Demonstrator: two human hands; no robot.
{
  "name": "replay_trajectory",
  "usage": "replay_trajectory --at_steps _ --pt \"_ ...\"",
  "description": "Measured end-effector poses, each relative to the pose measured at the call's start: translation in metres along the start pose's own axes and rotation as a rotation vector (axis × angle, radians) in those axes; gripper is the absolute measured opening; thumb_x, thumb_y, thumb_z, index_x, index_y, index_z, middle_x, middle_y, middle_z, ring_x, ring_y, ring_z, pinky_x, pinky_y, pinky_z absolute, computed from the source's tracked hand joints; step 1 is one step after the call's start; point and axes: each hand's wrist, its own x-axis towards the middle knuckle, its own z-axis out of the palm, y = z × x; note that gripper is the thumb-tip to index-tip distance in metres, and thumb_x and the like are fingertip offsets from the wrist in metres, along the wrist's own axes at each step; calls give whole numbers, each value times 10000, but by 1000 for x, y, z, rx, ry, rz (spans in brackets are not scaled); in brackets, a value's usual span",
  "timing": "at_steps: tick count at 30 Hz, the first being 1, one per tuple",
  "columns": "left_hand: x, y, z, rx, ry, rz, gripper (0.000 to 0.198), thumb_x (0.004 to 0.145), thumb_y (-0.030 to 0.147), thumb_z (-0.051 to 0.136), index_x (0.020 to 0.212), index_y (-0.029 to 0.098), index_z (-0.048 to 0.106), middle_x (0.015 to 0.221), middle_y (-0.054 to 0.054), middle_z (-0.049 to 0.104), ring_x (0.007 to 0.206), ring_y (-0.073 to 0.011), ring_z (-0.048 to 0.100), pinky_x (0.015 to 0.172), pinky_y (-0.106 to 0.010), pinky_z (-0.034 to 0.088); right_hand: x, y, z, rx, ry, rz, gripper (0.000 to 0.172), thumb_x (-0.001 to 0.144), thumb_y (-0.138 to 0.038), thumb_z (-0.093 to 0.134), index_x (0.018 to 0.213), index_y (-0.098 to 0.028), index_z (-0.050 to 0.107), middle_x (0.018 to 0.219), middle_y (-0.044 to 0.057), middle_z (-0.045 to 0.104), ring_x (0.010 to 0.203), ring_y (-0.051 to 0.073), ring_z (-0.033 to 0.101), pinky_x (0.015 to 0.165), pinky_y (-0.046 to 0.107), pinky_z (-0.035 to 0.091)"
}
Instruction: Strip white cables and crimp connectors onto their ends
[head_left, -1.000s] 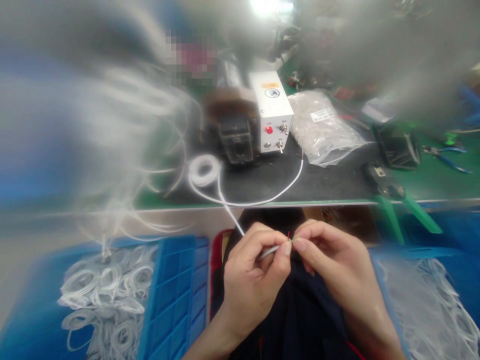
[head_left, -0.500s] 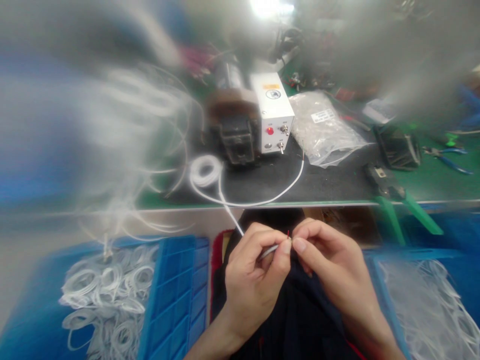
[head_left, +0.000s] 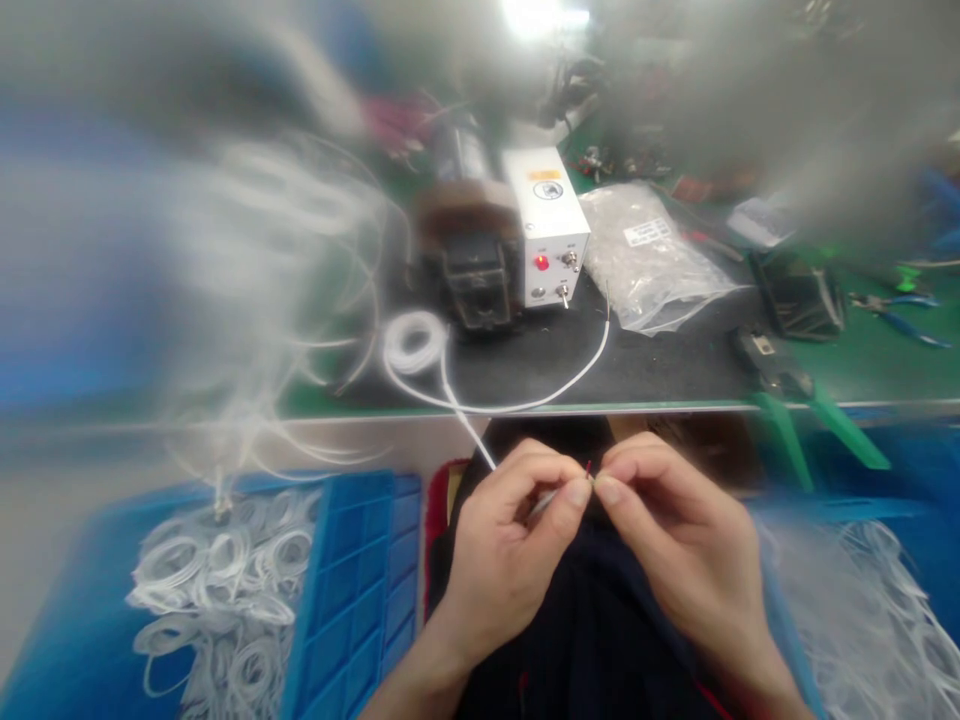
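Observation:
Between thumb and fingers, my left hand [head_left: 517, 540] pinches the end of a white cable [head_left: 474, 437]. A thin red wire [head_left: 589, 467] sticks up from that end, at my fingertips. My right hand [head_left: 679, 545] is closed in a pinch at the same spot, its fingertips on the thin wire ends, which are mostly hidden. From my left hand the cable runs up over the table edge to a coil [head_left: 415, 342] lying on the black mat [head_left: 660, 365]. The cable's other end, with bare thin wires, rests near the white control box [head_left: 556, 225].
A dark machine [head_left: 476, 260] adjoins the control box. A clear plastic bag [head_left: 660, 260] lies right of it, then a green-handled crimping tool [head_left: 847, 425] overhanging the edge and blue-handled pliers [head_left: 904, 318]. Blue crates [head_left: 345, 590] with coiled cables stand at both sides below the table.
Both hands have shifted slightly right, still pinching at the cable end. The view has moved a little; the things on the table stay in place.

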Motion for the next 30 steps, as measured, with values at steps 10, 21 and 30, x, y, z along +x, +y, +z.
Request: replay_trajectory --at_steps 10,21,30 --pt "14 5 -16 120 -227 56 128 1044 121 688 980 227 722 933 8 687 821 -119 650 736 -233 492 13 5 -22 -25 -182 114 161 1050 -293 732 898 -241 720 832 -16 681 682 145 615 631 273 481" --pt "13 4 -12 208 -178 181 160 996 50 679 982 209 689 932 10 671 809 -105 627 719 -221 484 17 9 -23 160 -235 231 123 1023 -305 771 928 -228 758 817 -21 673 662 122 564 595 243 444" --pt "9 5 -4 271 -21 223 148 994 47 690 961 191 695 897 -8 662 800 -128 628 717 -250 501 0 6 3 140 7 193 184 1048 -282 712 874 -225 697 806 -30 639 582 102 514 541 245 411"
